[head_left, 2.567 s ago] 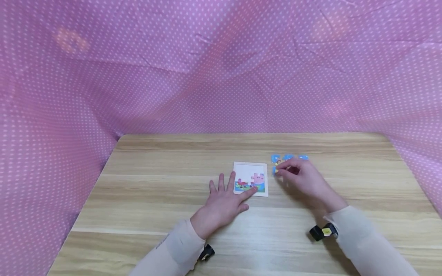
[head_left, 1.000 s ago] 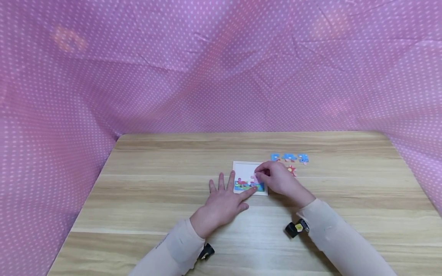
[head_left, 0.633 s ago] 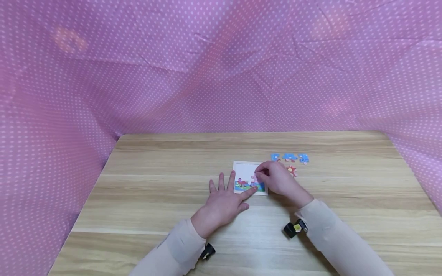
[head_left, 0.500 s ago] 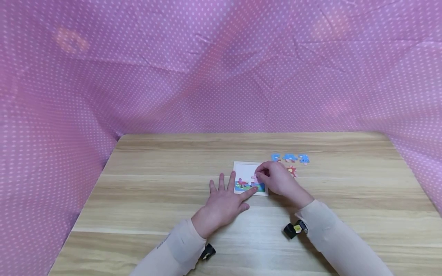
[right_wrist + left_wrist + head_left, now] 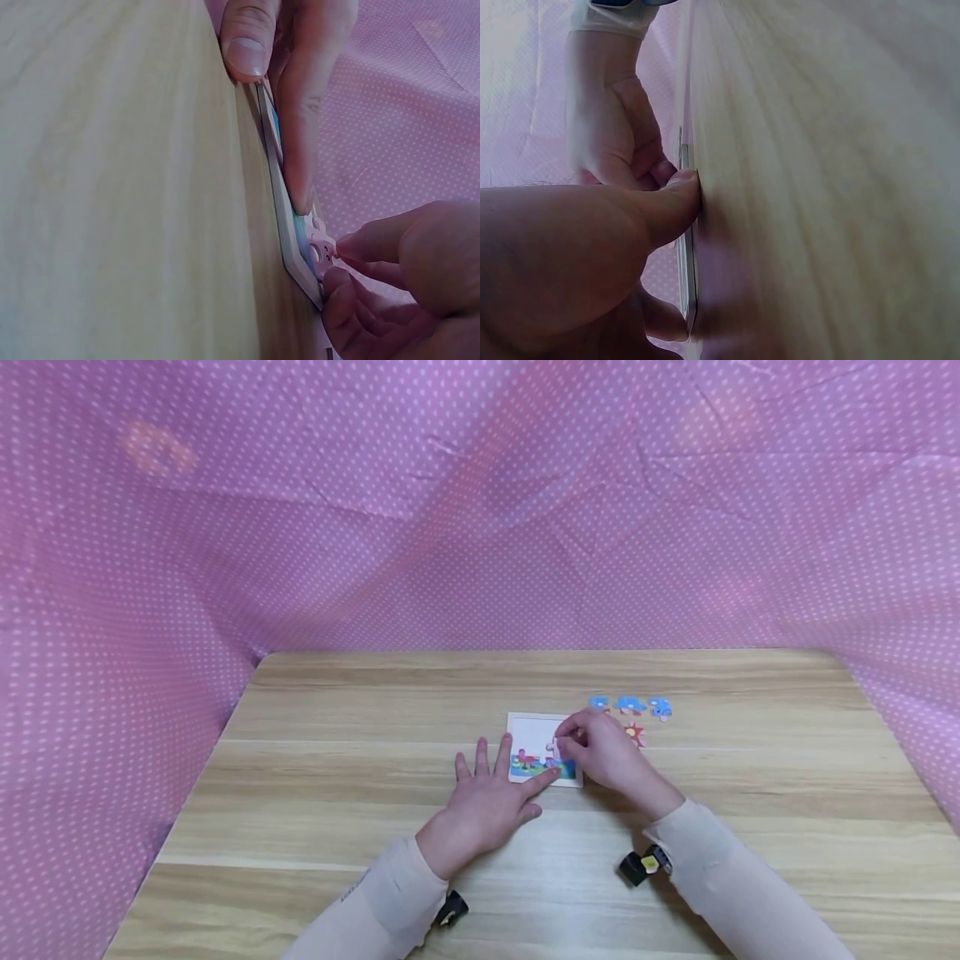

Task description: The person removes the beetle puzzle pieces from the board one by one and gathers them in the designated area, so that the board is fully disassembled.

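Observation:
My left hand (image 5: 486, 802) lies spread beside a small white-framed puzzle tray (image 5: 529, 715), with its index finger pressing on the lower pieces. In the left wrist view its thumb rests at the tray's near edge. Thumb and fingers of my right hand (image 5: 606, 752) pinch a pink puzzle piece (image 5: 322, 250) at the right side of the tray; in the head view they partly hide it. Green and blue puzzle pieces (image 5: 527, 767) with a red figure fill the tray's lower part. Its upper part shows bare white.
Several loose puzzle pieces lie right of the tray, among them blue ones (image 5: 630, 703) and one with a red sun (image 5: 635, 734). My right hand covers part of that area. The wooden table (image 5: 360, 710) meets a pink dotted cloth (image 5: 480, 568) behind.
My right hand has moved left from the loose pieces to the tray and now grips the pink piece there. Over the last second it barely shifts. My left hand stays in place.

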`<state>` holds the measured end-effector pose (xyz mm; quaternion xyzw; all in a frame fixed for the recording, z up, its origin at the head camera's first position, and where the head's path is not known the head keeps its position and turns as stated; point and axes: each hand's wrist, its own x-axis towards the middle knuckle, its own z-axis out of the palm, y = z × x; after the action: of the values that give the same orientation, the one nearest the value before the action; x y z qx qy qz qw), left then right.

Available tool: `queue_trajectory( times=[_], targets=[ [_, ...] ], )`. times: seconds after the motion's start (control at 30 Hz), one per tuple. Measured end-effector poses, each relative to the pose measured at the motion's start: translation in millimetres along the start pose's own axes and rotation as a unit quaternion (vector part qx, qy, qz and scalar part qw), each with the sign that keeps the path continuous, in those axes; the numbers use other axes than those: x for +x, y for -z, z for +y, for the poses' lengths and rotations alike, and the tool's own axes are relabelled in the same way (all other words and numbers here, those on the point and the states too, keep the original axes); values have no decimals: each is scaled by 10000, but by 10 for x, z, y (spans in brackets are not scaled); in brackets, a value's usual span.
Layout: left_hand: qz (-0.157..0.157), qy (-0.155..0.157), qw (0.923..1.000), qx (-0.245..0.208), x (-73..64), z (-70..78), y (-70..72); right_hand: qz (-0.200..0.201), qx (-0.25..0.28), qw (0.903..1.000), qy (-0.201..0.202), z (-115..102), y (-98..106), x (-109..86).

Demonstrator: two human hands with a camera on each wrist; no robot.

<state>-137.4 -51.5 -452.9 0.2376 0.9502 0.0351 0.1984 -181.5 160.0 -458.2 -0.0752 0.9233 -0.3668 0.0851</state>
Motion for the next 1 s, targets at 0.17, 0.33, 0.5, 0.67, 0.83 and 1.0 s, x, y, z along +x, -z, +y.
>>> queue_trajectory(
  times=[0.17,0.33,0.5,0.67,0.83,1.0],
  targets=[
    [-24,-6,10000,-88,-6,-1,9,-43,93,9999,97,19,13,-2],
    [37,-86,9999,-144,52,-50,-101,-90,153,9997,156,55,29,-12],
    [-55,-24,9999,-96,-30,8,6,-106,155,9994,276,74,39,-35],
    [-110,-3,9998,-168,-76,36,67,-98,99,9978,654,79,67,-75],
    [-79,-47,9997,-221,-36,9,28,-87,72,9952,967,85,105,-101],
    [-117,-17,9996,-266,-16,-10,-8,-66,203,9956,908,96,106,-103]
  ],
)
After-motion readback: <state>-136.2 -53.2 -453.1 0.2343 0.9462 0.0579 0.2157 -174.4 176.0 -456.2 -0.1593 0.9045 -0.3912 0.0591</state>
